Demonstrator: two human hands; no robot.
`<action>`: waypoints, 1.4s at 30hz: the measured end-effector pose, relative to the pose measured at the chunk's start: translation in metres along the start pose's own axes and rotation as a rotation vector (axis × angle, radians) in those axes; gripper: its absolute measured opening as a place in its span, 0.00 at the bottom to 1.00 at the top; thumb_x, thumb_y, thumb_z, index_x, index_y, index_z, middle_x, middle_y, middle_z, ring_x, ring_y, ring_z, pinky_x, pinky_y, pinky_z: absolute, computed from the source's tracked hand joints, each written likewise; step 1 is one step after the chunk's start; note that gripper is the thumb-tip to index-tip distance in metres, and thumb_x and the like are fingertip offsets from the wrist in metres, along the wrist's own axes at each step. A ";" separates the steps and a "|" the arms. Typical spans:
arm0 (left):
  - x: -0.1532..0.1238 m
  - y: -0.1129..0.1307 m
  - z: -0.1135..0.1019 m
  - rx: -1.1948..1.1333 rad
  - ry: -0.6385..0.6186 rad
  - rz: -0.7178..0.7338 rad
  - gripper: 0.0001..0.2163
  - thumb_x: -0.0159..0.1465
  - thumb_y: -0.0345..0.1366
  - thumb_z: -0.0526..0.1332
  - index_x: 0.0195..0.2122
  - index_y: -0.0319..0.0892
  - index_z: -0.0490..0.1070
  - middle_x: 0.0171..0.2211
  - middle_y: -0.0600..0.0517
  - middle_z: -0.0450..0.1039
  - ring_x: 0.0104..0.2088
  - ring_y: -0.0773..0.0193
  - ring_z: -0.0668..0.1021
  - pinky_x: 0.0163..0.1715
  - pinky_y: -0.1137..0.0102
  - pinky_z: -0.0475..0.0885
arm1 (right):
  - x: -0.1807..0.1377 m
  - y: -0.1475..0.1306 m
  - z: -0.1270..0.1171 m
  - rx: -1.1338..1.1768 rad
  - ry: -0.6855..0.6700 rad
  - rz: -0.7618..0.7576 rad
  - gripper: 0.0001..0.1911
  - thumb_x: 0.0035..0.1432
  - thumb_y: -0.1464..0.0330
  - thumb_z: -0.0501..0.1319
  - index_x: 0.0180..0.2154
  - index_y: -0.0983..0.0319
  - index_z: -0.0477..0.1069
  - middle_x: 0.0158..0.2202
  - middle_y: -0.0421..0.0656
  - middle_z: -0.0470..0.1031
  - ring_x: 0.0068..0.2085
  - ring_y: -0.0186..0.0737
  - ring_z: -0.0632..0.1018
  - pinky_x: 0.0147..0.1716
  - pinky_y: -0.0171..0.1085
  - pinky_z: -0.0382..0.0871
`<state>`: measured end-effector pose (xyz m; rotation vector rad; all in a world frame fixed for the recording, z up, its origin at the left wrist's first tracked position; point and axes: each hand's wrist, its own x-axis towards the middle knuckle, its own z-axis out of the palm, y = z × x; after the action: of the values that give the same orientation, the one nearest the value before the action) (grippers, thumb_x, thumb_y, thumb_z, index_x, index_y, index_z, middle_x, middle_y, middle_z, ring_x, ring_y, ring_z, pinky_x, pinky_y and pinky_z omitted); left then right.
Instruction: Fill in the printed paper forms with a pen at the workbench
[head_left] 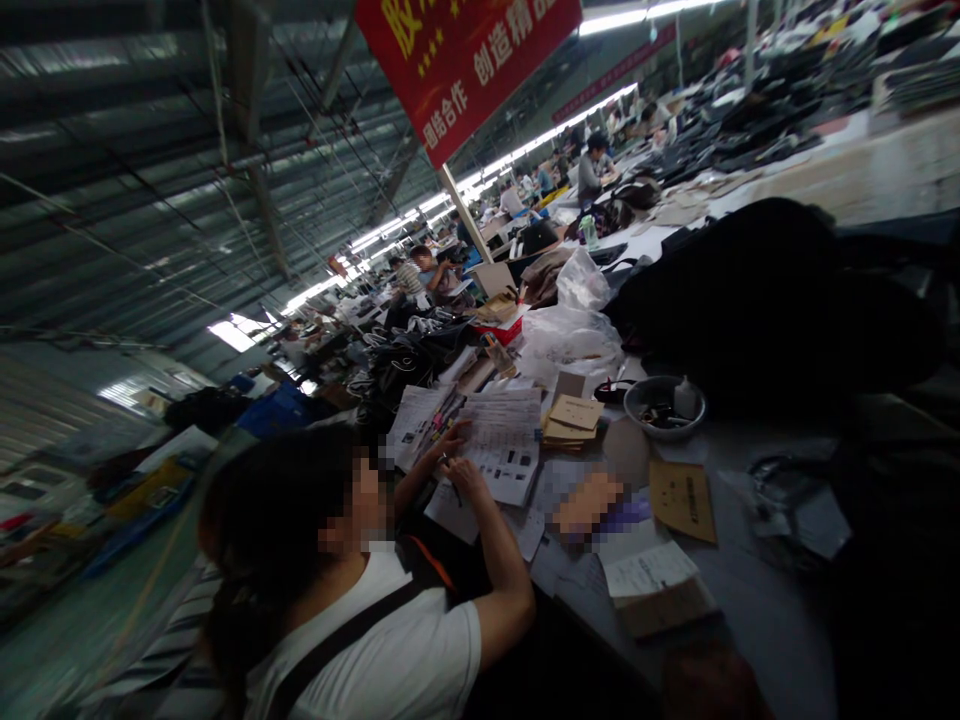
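Neither of the person's own hands was in view, so no grip could be told. Nearest in front, a co-worker's hand (459, 470) rested on the printed sheets (502, 440), spread loose on the table (750, 610). A stack of brown cards (571, 418) lay just right of them, near a bowl (664, 405). The paperwork looked midway, still unsorted.

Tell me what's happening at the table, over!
Own hands out of view. Co-worker's hands on printed sheets. Brown envelopes, bowl beside.

Bare table strip (757, 600) between brown envelope (682, 500) and dark bag heap (780, 300).
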<state>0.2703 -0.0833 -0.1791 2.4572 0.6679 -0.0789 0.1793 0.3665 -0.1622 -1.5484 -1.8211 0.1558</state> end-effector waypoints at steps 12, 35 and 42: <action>0.000 0.002 -0.002 -0.016 0.004 0.007 0.22 0.76 0.58 0.63 0.54 0.44 0.78 0.45 0.46 0.80 0.41 0.62 0.81 0.42 0.64 0.83 | -0.002 0.001 0.001 -0.027 0.002 -0.006 0.14 0.69 0.84 0.51 0.41 0.68 0.74 0.33 0.28 0.39 0.34 0.32 0.63 0.40 0.40 0.46; 0.001 -0.003 0.005 -0.018 -0.040 -0.003 0.17 0.76 0.52 0.65 0.52 0.42 0.79 0.47 0.46 0.81 0.43 0.62 0.82 0.45 0.63 0.84 | -0.001 0.001 0.006 -0.072 0.030 0.007 0.14 0.69 0.84 0.50 0.41 0.69 0.73 0.32 0.28 0.45 0.34 0.31 0.64 0.39 0.41 0.48; 0.001 -0.003 0.004 -0.010 -0.015 -0.001 0.19 0.76 0.55 0.64 0.52 0.43 0.78 0.46 0.46 0.80 0.43 0.62 0.81 0.44 0.63 0.83 | 0.000 0.001 0.003 -0.084 0.014 0.011 0.14 0.70 0.83 0.50 0.40 0.69 0.73 0.32 0.27 0.44 0.35 0.32 0.66 0.39 0.40 0.48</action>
<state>0.2697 -0.0828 -0.1841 2.4442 0.6617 -0.0936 0.1780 0.3680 -0.1650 -1.6133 -1.8299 0.0746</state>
